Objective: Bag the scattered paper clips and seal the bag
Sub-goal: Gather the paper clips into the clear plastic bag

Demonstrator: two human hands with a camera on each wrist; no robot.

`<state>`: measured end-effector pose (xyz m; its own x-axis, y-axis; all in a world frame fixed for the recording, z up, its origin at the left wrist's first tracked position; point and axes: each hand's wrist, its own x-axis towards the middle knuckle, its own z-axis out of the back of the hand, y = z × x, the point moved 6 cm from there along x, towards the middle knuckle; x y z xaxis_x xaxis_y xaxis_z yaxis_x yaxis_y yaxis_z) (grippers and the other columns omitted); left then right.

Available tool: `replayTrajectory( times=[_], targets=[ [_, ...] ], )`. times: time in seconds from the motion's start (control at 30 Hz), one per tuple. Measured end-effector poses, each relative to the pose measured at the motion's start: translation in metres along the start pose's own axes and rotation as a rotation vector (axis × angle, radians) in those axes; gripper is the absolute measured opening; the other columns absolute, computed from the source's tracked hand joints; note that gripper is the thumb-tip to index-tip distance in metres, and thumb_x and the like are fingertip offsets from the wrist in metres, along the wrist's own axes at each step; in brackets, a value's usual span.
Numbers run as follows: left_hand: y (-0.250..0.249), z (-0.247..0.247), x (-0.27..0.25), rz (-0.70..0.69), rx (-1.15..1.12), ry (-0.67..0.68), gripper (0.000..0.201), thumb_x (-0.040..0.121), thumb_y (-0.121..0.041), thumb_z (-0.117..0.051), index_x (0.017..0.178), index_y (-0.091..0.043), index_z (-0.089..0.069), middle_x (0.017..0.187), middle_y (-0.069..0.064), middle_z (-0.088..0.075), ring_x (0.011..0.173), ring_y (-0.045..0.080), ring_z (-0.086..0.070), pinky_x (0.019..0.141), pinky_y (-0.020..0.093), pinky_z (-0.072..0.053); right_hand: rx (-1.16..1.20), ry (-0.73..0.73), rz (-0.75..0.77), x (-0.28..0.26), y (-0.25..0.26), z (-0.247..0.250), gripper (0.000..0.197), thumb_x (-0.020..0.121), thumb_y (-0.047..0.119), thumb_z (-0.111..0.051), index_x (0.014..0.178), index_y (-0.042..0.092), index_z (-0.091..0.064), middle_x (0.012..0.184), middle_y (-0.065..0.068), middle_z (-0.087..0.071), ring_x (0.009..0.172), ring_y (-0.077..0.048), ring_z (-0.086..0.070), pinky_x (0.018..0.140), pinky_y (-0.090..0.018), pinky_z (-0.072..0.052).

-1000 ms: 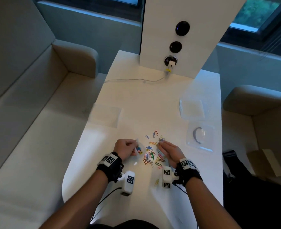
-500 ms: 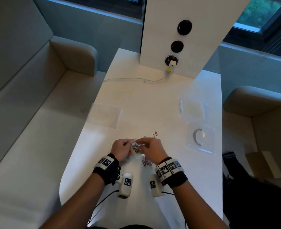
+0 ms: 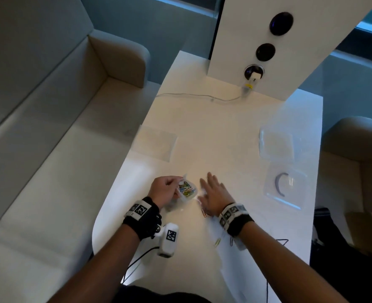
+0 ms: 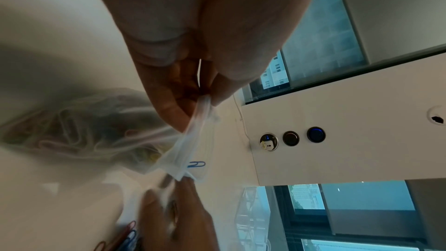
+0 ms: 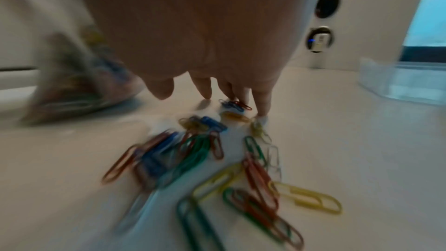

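Observation:
A small clear bag (image 3: 187, 190) partly filled with coloured paper clips hangs from my left hand (image 3: 177, 189), which pinches its top edge (image 4: 205, 110) between thumb and fingers. The bag's mouth faces right. My right hand (image 3: 209, 184) lies spread, fingers straight, just right of the bag over the loose clips. In the right wrist view its fingertips (image 5: 262, 110) touch the far end of a pile of coloured clips (image 5: 217, 159) on the white table (image 3: 224, 132). More loose clips (image 3: 203, 213) lie by my right wrist.
Three flat clear bags lie on the table: one at the left edge (image 3: 156, 145), one at the right (image 3: 276, 145), and one holding a grey curved piece (image 3: 285, 184). A white pillar (image 3: 246, 40) with a plugged charger and cable stands at the far end. Sofas flank the table.
My right hand left the bag's mouth, moved right and opened flat over the loose clips. The left hand kept its pinch on the bag.

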<state>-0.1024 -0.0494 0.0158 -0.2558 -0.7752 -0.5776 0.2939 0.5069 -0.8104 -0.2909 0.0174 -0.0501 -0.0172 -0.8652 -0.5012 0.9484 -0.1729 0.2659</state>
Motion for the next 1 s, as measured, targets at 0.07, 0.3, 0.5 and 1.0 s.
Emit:
replayTrajectory(
  times=[0.07, 0.3, 0.5, 1.0],
  targets=[
    [0.001, -0.002, 0.001, 0.007, 0.003, 0.002, 0.018, 0.095, -0.02, -0.057, 0.095, -0.017, -0.076, 0.1, 0.008, -0.074, 0.094, 0.024, -0.07, 0.084, 0.044, -0.059, -0.101, 0.041, 0.072, -0.016, 0.005, -0.014, 0.079, 0.092, 0.045, -0.051, 0.154, 0.018, -0.01, 0.163, -0.012, 0.005, 0.15, -0.031, -0.002, 0.121, -0.049, -0.015],
    [0.004, -0.017, -0.006, 0.018, -0.008, 0.033, 0.022, 0.097, -0.015, -0.054, 0.105, -0.006, -0.072, 0.099, 0.013, -0.071, 0.083, 0.022, -0.069, 0.062, 0.025, -0.059, -0.163, -0.133, 0.25, -0.046, 0.004, -0.02, 0.031, 0.087, 0.001, -0.057, 0.118, 0.008, -0.06, 0.139, -0.013, -0.048, 0.124, -0.031, -0.047, 0.094, -0.039, -0.052],
    [0.006, -0.025, -0.008, 0.007, 0.057, 0.039, 0.021, 0.097, -0.014, -0.054, 0.104, -0.007, -0.072, 0.087, 0.01, -0.071, 0.066, 0.008, -0.067, 0.059, 0.017, -0.055, 0.198, -0.279, -0.027, -0.028, -0.024, 0.014, 0.016, 0.087, 0.011, -0.062, 0.095, 0.011, -0.076, 0.105, -0.007, -0.072, 0.098, -0.023, -0.065, 0.088, -0.023, -0.048],
    [-0.005, -0.042, -0.011, -0.104, 0.153, 0.044, 0.023, 0.098, -0.01, -0.049, 0.099, -0.009, -0.071, 0.07, 0.011, -0.067, 0.055, -0.005, -0.063, 0.054, 0.006, -0.047, 1.221, -0.289, -0.157, -0.054, 0.025, 0.046, 0.02, 0.075, 0.017, -0.079, 0.095, 0.017, -0.078, 0.089, -0.007, -0.077, 0.082, -0.018, -0.074, 0.076, -0.036, -0.06]
  ],
)
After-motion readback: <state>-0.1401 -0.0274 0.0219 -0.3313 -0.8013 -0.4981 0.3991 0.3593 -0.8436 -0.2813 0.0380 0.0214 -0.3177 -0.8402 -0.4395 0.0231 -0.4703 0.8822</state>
